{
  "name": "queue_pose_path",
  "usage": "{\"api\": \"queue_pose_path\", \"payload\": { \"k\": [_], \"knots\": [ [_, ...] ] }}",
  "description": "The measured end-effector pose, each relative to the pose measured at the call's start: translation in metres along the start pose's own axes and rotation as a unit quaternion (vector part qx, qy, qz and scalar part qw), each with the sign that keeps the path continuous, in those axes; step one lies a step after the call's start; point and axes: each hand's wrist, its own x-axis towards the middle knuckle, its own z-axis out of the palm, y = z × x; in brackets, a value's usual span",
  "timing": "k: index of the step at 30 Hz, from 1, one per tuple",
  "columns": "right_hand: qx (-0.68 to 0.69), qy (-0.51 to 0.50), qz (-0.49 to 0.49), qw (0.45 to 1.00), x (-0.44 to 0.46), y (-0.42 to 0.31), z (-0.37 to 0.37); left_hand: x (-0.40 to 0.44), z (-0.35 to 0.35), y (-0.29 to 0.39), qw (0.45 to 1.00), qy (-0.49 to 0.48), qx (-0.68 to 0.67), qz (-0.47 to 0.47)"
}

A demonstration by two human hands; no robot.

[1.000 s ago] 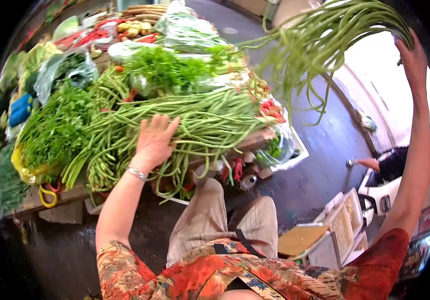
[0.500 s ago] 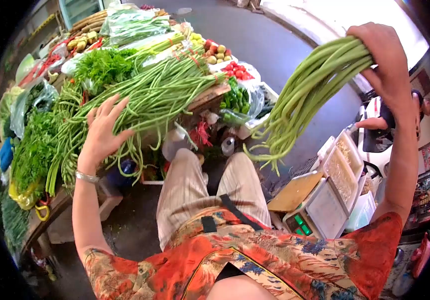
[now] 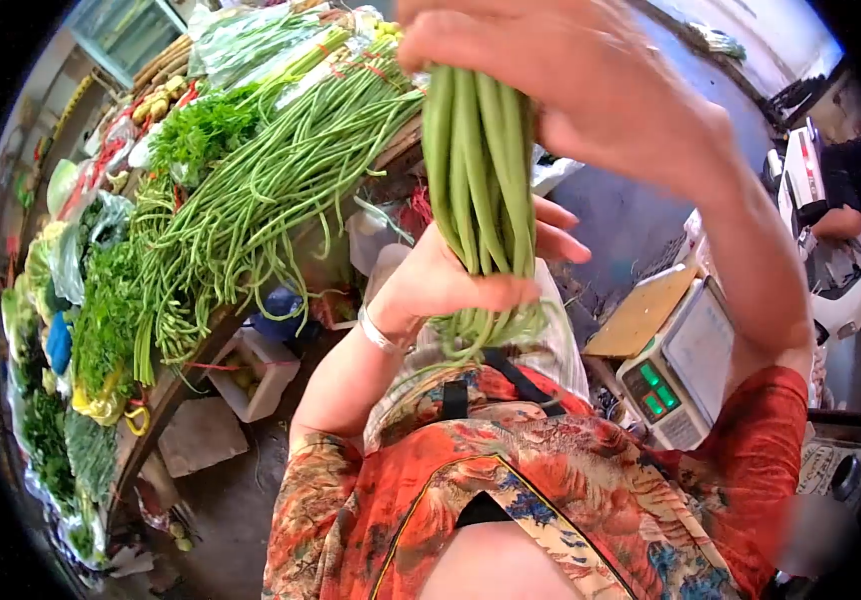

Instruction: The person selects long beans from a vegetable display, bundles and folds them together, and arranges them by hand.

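Observation:
A thick bunch of long green beans [image 3: 481,170] hangs upright in front of my chest. My right hand [image 3: 551,50] grips its top end, the fingers wrapped over it and slightly blurred. Lower down, my left hand [image 3: 466,275] is wrapped around the bunch, thumb across the front and fingertips showing behind it on the right. Below that hand the bean tips curl loosely over my lap. A larger heap of long beans [image 3: 261,190] lies on the stall to my left, its ends drooping over the front edge.
Leafy greens [image 3: 111,300] and bagged vegetables cover the stall at left. A white box [image 3: 256,375] sits beneath it. To my right stands a digital scale [image 3: 696,350] with a lit green display, beside a brown board [image 3: 643,312]. A person in dark clothing is at far right.
My right hand has brought the bean bunch from the right to the centre, in front of me. My left hand has left the heap's side and closed around the bunch.

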Motion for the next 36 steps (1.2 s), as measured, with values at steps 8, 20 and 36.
{"api": "queue_pose_path", "payload": {
  "k": [8,20,36],
  "knots": [
    [0.262,0.099,0.276,0.919,-0.048,-0.030,0.058,-0.027,-0.028,-0.014,0.939,0.261,-0.160,0.155],
    [0.604,-0.056,0.380,0.698,-0.096,-0.127,0.144,-0.068,-0.051,-0.006,0.847,0.433,-0.197,0.238],
    [0.859,-0.120,0.464,0.180,-0.160,-0.152,0.184,-0.099,-0.073,0.003,0.813,0.398,-0.247,0.347]
  ]
}}
